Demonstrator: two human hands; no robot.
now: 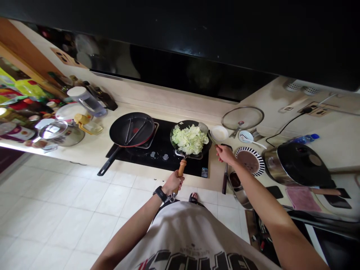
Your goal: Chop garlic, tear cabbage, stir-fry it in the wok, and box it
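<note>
At centre left, a black frying pan holding metal tongs sits on a black induction hob. Right of it, the left hand closes around the wooden handle of a dark pan of chopped cabbage. Further right, the right hand grips a thin utensil at the pan's right edge.

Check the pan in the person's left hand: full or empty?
Full: the frying pan is heaped with torn pale green leaves; the left hand grips its wooden handle.
</note>
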